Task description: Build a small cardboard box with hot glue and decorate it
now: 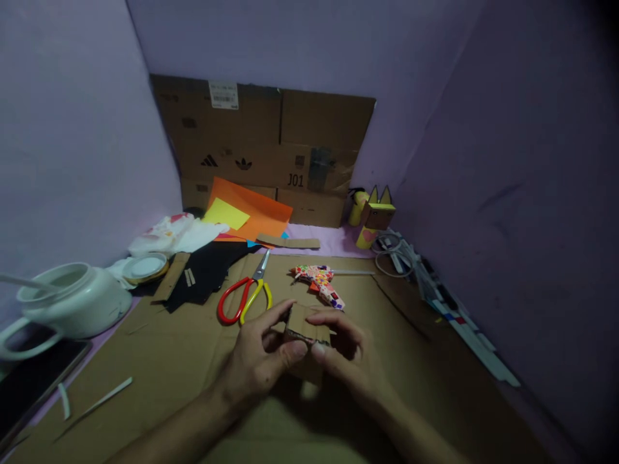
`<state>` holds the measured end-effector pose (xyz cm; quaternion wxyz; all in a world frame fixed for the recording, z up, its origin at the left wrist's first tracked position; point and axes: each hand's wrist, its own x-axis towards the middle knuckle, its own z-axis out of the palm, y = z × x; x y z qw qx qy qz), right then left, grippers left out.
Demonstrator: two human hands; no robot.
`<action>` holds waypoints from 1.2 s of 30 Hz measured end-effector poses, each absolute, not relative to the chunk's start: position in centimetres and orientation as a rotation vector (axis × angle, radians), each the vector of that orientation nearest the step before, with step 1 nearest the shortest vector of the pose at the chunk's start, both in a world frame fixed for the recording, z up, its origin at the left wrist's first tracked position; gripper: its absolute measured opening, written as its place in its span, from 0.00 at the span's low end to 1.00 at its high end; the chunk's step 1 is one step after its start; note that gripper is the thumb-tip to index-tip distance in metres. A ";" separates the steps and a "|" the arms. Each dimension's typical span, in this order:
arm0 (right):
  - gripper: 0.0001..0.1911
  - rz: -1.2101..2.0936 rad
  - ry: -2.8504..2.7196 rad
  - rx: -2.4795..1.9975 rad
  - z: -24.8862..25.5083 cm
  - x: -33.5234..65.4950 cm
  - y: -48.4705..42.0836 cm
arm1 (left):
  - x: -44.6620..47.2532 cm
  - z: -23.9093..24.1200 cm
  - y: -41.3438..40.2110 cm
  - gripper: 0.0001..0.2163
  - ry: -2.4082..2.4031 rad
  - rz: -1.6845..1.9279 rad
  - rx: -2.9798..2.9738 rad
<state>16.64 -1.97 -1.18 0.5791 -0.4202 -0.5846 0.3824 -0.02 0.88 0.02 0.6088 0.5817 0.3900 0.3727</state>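
A small cardboard box (307, 330) is held between both hands over the cardboard mat. My left hand (265, 354) grips its left side, thumb on the near face and index finger at the top edge. On the right side my right hand (345, 351) is closed on it too, fingers over the top and thumb near the front edge. The box's underside is partly in shadow. Just beyond the hands lie scissors (245, 298) with red and yellow handles, blades pointing away, and a colourfully patterned glue gun (316, 277) with a glue stick in its back.
A white teapot-like pot (77, 299) and a dark phone (39, 374) stand at left. Orange paper (261, 209), black paper (203, 277) and a cardboard strip (290, 242) lie behind. A cardboard cat figure (376, 216) and glue sticks (464, 335) sit at right. Cardboard panels (251, 142) lean at the back.
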 end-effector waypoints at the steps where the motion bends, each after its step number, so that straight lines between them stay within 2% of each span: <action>1: 0.16 0.943 -1.348 -0.974 -1.2 16.7 -1.8 | 0.0 0.0 0.9 0.36 0.891 0.849 1.317; 4: 0.25 1.040 -1.264 -0.993 -1.8 16.6 -1.1 | -0.1 0.0 1.2 0.39 0.945 0.889 1.301; 7: 0.30 1.055 -1.254 -1.001 -2.4 16.2 -0.7 | -0.1 -0.3 1.5 0.37 1.064 1.051 1.393; 10: 0.44 1.112 -1.273 -0.991 -2.3 15.8 -0.9 | 0.1 -0.6 1.6 0.37 1.098 1.111 1.461; 12: 0.48 1.204 -1.252 -0.983 -1.9 15.7 -1.3 | 0.3 -0.6 1.6 0.35 1.059 1.067 1.437; 17: 0.39 1.535 -1.041 -0.773 -1.4 16.1 -1.5 | 0.4 0.6 1.6 0.27 0.971 0.963 1.310; 22: 0.34 1.675 -0.833 -0.749 -1.3 16.4 -1.3 | 0.3 0.7 1.8 0.23 0.972 0.934 1.258; 30: 0.28 1.694 -0.824 -0.697 -1.6 16.2 -1.3 | 0.1 0.4 1.9 0.18 0.978 1.006 1.363; 36: 0.26 1.612 -0.803 -0.756 -1.3 16.0 -1.5 | 0.7 0.6 1.2 0.18 0.840 0.889 1.333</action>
